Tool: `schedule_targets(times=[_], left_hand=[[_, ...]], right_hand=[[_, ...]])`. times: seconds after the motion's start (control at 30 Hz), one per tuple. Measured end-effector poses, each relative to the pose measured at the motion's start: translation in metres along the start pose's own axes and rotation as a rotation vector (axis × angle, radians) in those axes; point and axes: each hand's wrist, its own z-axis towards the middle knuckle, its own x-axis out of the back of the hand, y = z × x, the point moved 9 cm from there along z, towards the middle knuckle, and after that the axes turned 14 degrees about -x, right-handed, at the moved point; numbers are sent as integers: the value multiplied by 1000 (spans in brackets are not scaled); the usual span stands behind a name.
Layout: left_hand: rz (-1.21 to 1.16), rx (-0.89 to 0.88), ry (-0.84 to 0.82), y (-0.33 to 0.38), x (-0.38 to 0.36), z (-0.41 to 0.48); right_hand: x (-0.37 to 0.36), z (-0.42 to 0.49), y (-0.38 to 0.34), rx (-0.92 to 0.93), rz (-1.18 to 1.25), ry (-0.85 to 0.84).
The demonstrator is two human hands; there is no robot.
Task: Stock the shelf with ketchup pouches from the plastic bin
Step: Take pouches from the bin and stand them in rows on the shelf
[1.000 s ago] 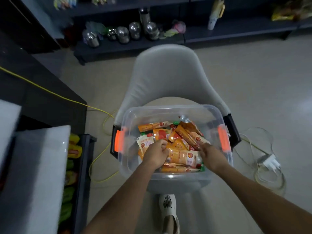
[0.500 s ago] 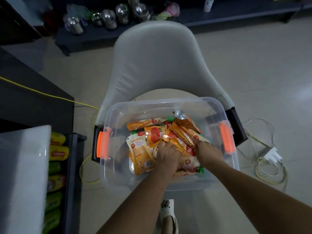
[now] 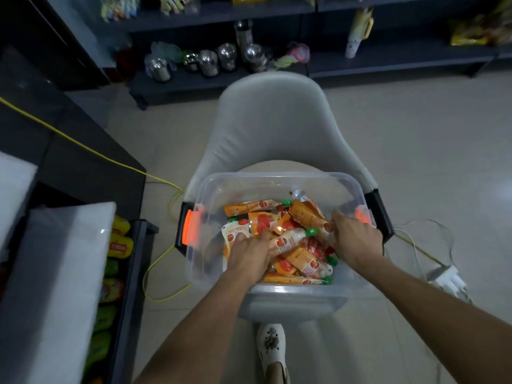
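On the grey chair [image 3: 266,128] sat the clear plastic bin [image 3: 213,189], its ketchup pouches [image 3: 302,253] heaped inside. Left hand [image 3: 249,256] curled down among them; right hand [image 3: 357,239] gripped pouches near the bin's right wall

Both hands' fingers [image 3: 267,236] among pouches [image 3: 302,256]

1. My left hand [image 3: 250,254] is stretched forward and down, palm facing down, fingers curled in a loose grip; I can't tell what, if anything, they have closed on.
2. My right hand [image 3: 356,239] is lower-right of it, knuckles up, fingers bent forward and partly spread.
3. Both my forearms are bare and run up from the bottom edge, converging toward the middle.
4. The two hands are near each other, not touching.
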Motion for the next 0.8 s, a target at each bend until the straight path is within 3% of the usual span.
schedule_targets(times=[0.2,0.43,0.53,0.67,0.8], left_hand=[[-517,401,412,-18,50,-88],[-1086,441,794,20,99,-205],[-1194,408,882,31,103,-261],[-1234,436,1006,35,118,-335],[-1167,499,1065,29,138,-405]], right_hand=[[59,-48,-2,87,205,-19],[132,-146,-57,243,523,-274],[157,-201,-86,322,607,-440],[169,-272,-128,343,668,-789],[185,-345,-179,437,580,-914]])
